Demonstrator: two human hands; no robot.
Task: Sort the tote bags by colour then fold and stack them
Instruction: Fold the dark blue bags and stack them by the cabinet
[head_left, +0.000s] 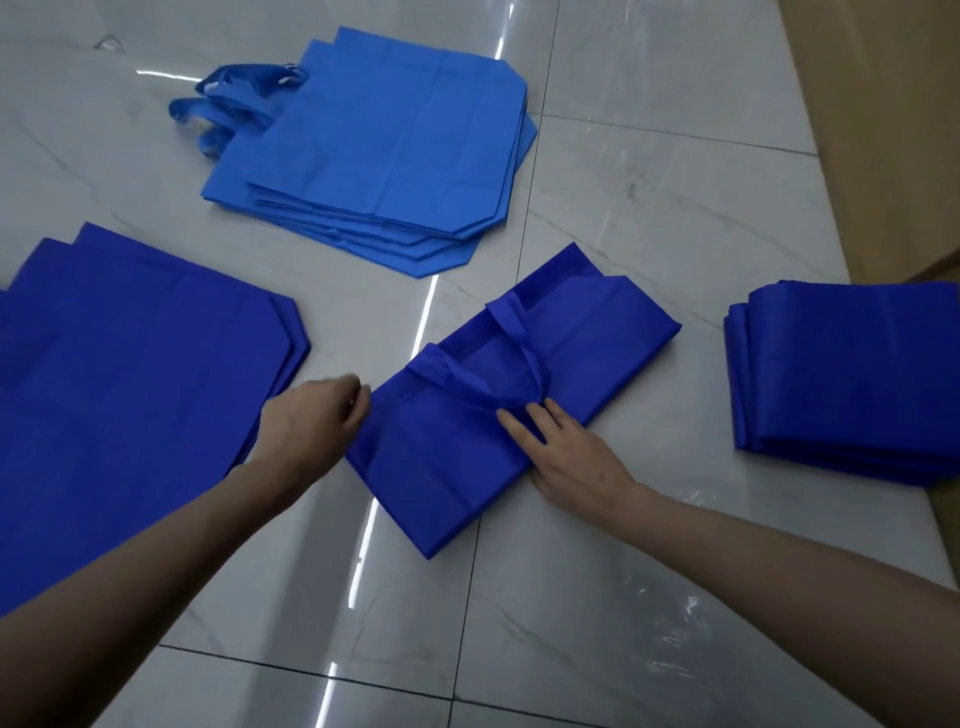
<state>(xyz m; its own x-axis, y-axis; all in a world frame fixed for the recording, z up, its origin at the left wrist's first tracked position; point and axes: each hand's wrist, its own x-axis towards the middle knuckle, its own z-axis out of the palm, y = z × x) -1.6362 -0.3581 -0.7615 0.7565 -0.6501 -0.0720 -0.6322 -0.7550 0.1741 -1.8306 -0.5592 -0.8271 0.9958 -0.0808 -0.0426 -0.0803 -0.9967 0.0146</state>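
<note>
Centre of the frame: dark blue tote bag (457, 467), part-folded into a long band, lying aslant on the pale marble-tiled floor (649, 182). Its straps (511, 332) turned inward across the top face, crossing toward the middle.

Right hand (571, 457) laid flat on the bag's lower right edge, fingers straight and spread, fingertips pressing the fabric just where the straps meet.

Left hand (311, 415) at the bag's left corner, fingers curled in toward the thumb, right against the fabric edge. Slightly blurred there, so impossible to tell whether any cloth is actually pinched.

Left of the frame: flat dark blue pile (130, 374), unfolded bags of the same colour lying one on another, edges fanned a little, partly under the left forearm.

Right edge of the frame: folded dark blue stack (852, 379), several narrow folded bags laid squarely on top of each other, well apart from the bag in hand.

Upper centre: light blue pile (384, 140), unfolded and loosely fanned, its handles (228, 109) looping out to the left.

Upper right corner: brown board (893, 130) bordering the tiles.
</note>
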